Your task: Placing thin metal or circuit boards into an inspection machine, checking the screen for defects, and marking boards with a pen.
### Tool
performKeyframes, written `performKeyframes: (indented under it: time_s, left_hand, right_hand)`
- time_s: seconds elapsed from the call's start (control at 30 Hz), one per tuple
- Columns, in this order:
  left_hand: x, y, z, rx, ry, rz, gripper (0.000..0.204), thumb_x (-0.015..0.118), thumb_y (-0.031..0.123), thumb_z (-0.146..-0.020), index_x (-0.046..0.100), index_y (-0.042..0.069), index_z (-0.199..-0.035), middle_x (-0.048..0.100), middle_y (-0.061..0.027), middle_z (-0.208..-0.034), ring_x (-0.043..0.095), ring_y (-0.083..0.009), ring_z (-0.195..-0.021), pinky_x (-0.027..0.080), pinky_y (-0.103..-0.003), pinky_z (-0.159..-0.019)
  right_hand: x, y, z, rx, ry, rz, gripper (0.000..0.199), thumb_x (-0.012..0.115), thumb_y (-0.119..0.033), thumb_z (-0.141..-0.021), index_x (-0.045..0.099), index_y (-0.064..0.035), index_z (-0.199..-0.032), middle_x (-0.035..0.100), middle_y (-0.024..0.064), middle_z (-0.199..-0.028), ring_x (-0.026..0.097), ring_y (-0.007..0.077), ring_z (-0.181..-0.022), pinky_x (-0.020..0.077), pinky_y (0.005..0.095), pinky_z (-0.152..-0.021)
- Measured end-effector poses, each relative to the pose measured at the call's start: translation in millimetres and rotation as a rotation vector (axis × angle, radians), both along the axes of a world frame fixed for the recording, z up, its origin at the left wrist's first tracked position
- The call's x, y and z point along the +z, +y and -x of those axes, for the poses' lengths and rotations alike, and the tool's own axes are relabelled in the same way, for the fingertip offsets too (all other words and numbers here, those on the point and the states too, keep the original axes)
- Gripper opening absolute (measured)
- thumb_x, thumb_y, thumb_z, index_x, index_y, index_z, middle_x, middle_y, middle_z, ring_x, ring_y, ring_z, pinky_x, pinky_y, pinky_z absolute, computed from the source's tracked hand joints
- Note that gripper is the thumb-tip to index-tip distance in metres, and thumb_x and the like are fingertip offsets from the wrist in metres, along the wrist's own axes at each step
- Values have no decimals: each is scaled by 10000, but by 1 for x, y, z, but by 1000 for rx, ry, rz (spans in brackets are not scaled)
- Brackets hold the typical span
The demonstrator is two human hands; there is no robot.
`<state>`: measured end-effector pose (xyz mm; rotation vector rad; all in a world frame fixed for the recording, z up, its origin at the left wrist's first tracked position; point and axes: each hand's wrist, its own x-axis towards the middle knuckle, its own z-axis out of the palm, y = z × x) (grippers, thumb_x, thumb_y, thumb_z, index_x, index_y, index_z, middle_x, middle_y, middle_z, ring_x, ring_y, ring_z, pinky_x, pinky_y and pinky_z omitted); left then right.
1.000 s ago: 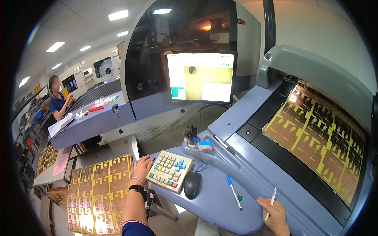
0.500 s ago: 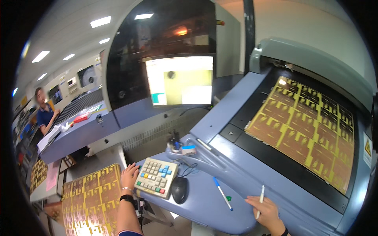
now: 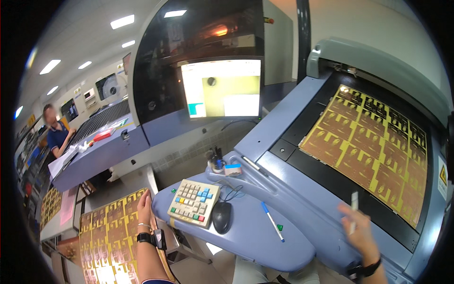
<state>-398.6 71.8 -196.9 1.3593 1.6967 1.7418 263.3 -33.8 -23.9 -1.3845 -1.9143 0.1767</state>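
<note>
My left hand [image 3: 144,208] is seen nearly edge-on beside the right edge of a copper-and-yellow patterned panel [image 3: 111,232] at lower left. Its fingers are stretched out with no object visible in them; whether they touch the panel is unclear. At right, my right hand [image 3: 360,231] is closed around a slim white pen [image 3: 354,200], held upright and slightly blurred. That hand is over the front of the blue-grey machine [image 3: 312,189], near the black bed where a second patterned panel [image 3: 373,151] lies flat.
A beige keypad [image 3: 193,202], a black mouse [image 3: 221,217] and a blue-and-white marker [image 3: 273,222] lie on the blue-grey shelf. Behind them are a pen holder [image 3: 216,163] and a lit monitor [image 3: 222,90]. A person [image 3: 57,135] stands at far left by another machine.
My left hand has moved off the keypad's left side toward the panel at lower left. My right hand, with the white pen, has moved right and up toward the machine bed.
</note>
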Motion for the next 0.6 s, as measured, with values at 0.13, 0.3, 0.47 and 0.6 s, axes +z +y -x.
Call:
performKeyframes:
  time_s: [0.13, 0.3, 0.47, 0.6]
  left_hand:
    - [0, -118, 20, 272, 431, 221, 336, 502, 95, -903, 554, 54, -1233, 548, -148, -1262, 490, -292, -1197, 354, -319, -1023]
    - [-13, -244, -36, 714, 650, 1180, 397, 484, 207, -899, 513, 147, -1290, 327, -135, -1449, 312, -278, -1337, 250, -554, -1055]
    - [-34, -305, -58, 656, 609, 1000, 442, 447, 231, -916, 433, 170, -1353, 293, -41, -1483, 242, -264, -1373, 200, -581, -1069]
    - [-50, -342, -66, 629, 643, 902, 432, 528, 199, -877, 485, 137, -1302, 358, -91, -1435, 304, -286, -1333, 248, -571, -1045]
  right_hand:
    - [38, 9, -72, -366, -325, 103, 451, 639, -24, -772, 553, -104, -1207, 564, 200, -1202, 521, 381, -1119, 412, 405, -948]
    - [27, 34, -134, -324, -523, 27, 676, 712, -16, -694, 446, -100, -1309, 405, 207, -1379, 432, 392, -1208, 372, 408, -1000]
    - [16, 51, -175, -251, -564, 38, 695, 707, 16, -687, 436, -88, -1318, 404, 225, -1371, 416, 391, -1229, 368, 407, -1011]
    - [-6, 69, -203, -314, -780, 26, 658, 636, 15, -758, 374, -72, -1356, 459, 234, -1306, 432, 387, -1221, 410, 420, -976]
